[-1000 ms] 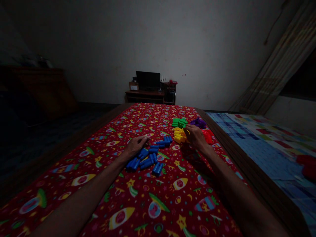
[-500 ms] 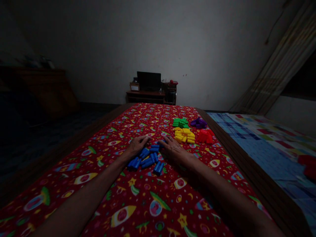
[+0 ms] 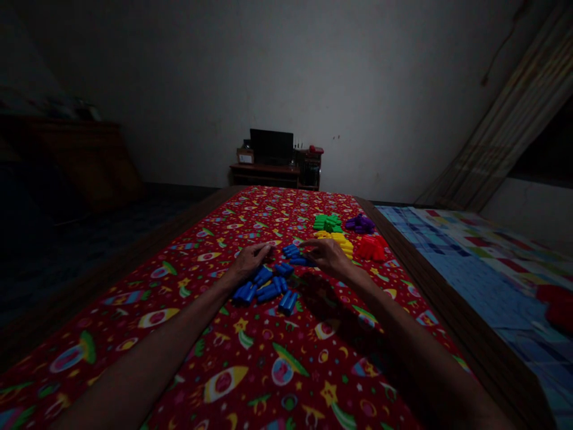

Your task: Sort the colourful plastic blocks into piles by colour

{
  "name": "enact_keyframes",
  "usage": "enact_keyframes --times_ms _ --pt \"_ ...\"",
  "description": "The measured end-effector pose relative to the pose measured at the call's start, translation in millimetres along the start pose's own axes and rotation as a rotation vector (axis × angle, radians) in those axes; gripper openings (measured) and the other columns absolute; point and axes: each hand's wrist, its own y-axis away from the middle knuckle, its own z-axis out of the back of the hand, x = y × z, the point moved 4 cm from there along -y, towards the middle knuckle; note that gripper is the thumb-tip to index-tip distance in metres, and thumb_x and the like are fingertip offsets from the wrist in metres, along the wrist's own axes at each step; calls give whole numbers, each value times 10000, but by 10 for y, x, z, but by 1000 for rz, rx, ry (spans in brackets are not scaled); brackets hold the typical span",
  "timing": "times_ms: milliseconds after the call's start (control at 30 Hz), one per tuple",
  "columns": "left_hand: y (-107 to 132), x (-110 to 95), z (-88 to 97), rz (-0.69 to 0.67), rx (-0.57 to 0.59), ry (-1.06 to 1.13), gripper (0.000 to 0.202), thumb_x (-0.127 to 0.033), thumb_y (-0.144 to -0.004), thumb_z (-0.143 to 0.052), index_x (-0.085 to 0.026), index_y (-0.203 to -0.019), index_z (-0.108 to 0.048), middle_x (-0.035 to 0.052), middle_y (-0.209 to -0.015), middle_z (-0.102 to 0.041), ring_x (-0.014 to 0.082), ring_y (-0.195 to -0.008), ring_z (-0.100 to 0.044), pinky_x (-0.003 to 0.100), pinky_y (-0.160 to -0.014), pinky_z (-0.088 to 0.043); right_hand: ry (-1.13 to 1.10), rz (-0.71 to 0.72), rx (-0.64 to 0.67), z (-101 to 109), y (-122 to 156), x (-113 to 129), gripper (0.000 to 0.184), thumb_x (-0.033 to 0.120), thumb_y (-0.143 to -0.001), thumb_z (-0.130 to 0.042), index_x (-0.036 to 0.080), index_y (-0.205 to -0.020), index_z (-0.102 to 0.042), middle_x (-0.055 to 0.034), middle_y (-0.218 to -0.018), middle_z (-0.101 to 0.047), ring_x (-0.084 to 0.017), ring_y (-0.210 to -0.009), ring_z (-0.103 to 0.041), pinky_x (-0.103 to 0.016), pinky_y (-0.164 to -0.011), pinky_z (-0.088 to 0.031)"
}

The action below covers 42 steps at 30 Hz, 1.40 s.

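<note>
1. Tabletop (image 3: 179,310): red cloth printed with rockets and stars, dark wooden edge (image 3: 416,280) along the right side.
2. Room: dim, with a pale wall (image 3: 380,89) ahead and a slanting curtain (image 3: 505,131) at upper right.
3. Beyond the far end: low wooden desk (image 3: 264,176) bearing a dark monitor (image 3: 271,146).
4. Right of the tabletop: checked quilt (image 3: 456,257) with a red item (image 3: 557,307) at the picture's edge.
5. Far left: dark wooden furniture (image 3: 76,161), barely visible.
6. Blue blocks (image 3: 268,289): loose cluster mid-tabletop, between both hands.
7. Farther along, near the right edge: separate heaps of green blocks (image 3: 326,223), purple blocks (image 3: 360,224), yellow blocks (image 3: 342,242) and red blocks (image 3: 370,247).
8. Left hand (image 3: 250,263): fingers (image 3: 262,249) together, resting on the cloth just beside the blue blocks, holding nothing visible.
9. Right hand (image 3: 329,257): fingers (image 3: 308,243) slightly apart, tips at the upper blue blocks; grip impossible to tell.
</note>
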Motion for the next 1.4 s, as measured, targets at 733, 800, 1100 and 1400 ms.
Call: enact_keyframes --times_ms 733,800,1100,1400 --pt "326 -644 -337 -481 173 -576 319 -430 -870 -579 -198 -1066 -677 71 -1073 -699 230 -991 -641 355 -899 -503 203 -328 -212 531 914 -765 190 167 -828 -549 139 -856 -735 -94 -799 -740 -199 -716 -674 -265 -627 -469" --pt "370 -702 -409 -541 215 -562 294 -409 -871 -593 -197 -1056 -675 73 -1062 -687 221 -998 -630 341 -893 -502 216 -350 -264 597 946 -711 202 169 -832 -546 146 -885 -739 -104 -867 -749 -213 -780 -689 -291 -685 -495" --pt "663 -818 -781 -682 300 -560 246 -275 -891 -591 -201 -1123 -623 77 -1095 -640 205 -1032 -605 315 -875 -502 -66 38 -15 67 749 257 314 319 -893 -559 169 -1142 -677 -72 -951 -742 -181 -777 -673 -254 -684 -483" --pt "546 -730 -540 -569 272 -870 311 -328 -881 -611 -214 -1169 -628 89 -1201 -622 246 -1106 -574 379 -936 -467 154 -177 -109 302 931 -294 226 236 -856 -541 170 -953 -734 -78 -892 -740 -192 -778 -660 -259 -678 -465"
